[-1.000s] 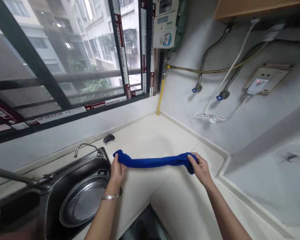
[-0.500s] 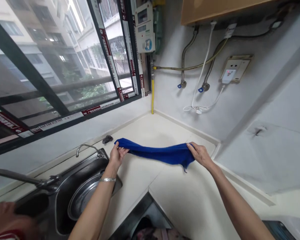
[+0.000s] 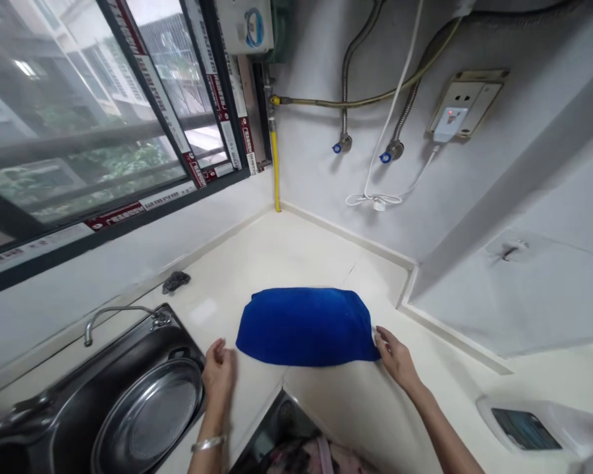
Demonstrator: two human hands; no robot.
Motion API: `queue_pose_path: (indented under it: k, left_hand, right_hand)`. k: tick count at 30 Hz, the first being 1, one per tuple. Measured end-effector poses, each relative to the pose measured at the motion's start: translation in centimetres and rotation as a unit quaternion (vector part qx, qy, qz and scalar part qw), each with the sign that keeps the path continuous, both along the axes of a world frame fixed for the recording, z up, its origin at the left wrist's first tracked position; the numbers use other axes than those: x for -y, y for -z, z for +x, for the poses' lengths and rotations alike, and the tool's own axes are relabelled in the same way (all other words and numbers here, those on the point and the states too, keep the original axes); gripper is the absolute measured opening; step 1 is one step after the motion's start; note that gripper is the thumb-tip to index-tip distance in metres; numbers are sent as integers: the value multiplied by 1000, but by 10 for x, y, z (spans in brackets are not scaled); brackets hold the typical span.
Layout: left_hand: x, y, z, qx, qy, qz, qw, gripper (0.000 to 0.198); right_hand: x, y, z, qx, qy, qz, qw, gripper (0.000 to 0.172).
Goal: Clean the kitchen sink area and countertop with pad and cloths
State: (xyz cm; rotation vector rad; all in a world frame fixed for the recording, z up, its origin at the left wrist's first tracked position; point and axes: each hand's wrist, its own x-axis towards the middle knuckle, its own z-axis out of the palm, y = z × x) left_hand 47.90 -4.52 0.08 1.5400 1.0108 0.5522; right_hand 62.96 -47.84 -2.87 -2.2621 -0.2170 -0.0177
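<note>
A blue cloth (image 3: 306,327) is spread nearly flat on the pale countertop (image 3: 296,247), some creases showing toward its right end. Just off the cloth's left end is my left hand (image 3: 218,368), its fingers loosely curled and apart, with nothing in them. At the right edge of the cloth, my right hand (image 3: 398,359) has its fingertips beside or touching the lower right corner. The fingers there look slightly spread, and no grip on the fabric shows.
To the left is a sink (image 3: 69,401) with a round metal lid or pan (image 3: 153,408) and a curved faucet (image 3: 123,309). A dark crumpled lump (image 3: 176,282) sits behind it. A yellow pipe (image 3: 275,168) and a looped white cord (image 3: 375,201) are by the walls. An opening (image 3: 277,428) cuts the front counter.
The cloth, held stretched between both hands before, now lies spread on the counter. My left hand has let go and moved down-left. The view has tilted down and shifted right.
</note>
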Motion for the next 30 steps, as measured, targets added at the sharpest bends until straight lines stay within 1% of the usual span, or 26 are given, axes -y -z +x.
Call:
queue_pose_path:
  k: [1,2,4,5,6,7,8,10,11,13,14,17,19,22,25,30]
  left_hand:
    - [3,5,2,-11,29,40,999,44]
    - [8,8,8,-14,69,71,995,46]
    - [18,14,29,3,169,113,979,46]
    - [25,19,40,9,225,149,963,47]
    - [32,25,52,6,272,201,941,49]
    - [39,32,62,-8,308,265,913,52]
    - [46,41,70,-29,332,337,880,54]
    - [56,60,78,-72,340,465,814,56]
    - [59,69,80,-83,333,506,792,56]
    - [61,82,81,-86,322,557,761,57]
    - [61,85,82,-84,320,570,752,58]
    - [61,84,98,-73,329,579,742,61]
    - [64,80,119,-68,334,580,740,61]
    - [71,76,156,-68,338,583,735,59]
    - [76,75,191,-64,344,591,727,58]
    - [84,73,240,-59,373,590,714,61]
  right_hand:
    - [-9,10,1,24,5,-8,1000,58]
    - [-22,17,4,59,2,-18,998,57]
    - [-58,21,11,131,-12,-54,990,55]
    - [-79,21,14,148,-19,-83,985,54]
    - [-100,21,16,144,-34,-118,982,55]
    - [-119,22,16,130,-49,-153,978,58]
    - [-135,24,14,117,-66,-182,974,60]
    - [-157,32,6,110,-85,-218,966,66]
    - [-163,36,1,112,-88,-225,964,69]
    - [-166,44,-5,120,-85,-226,963,73]
    - [-164,46,-5,122,-83,-225,963,74]
    - [-157,47,11,115,-68,-232,963,77]
    - [-154,44,32,104,-58,-244,962,76]
    - [-151,43,64,85,-44,-266,959,75]
    - [-147,46,90,65,-27,-301,951,74]
    - [-132,54,126,41,7,-349,936,72]
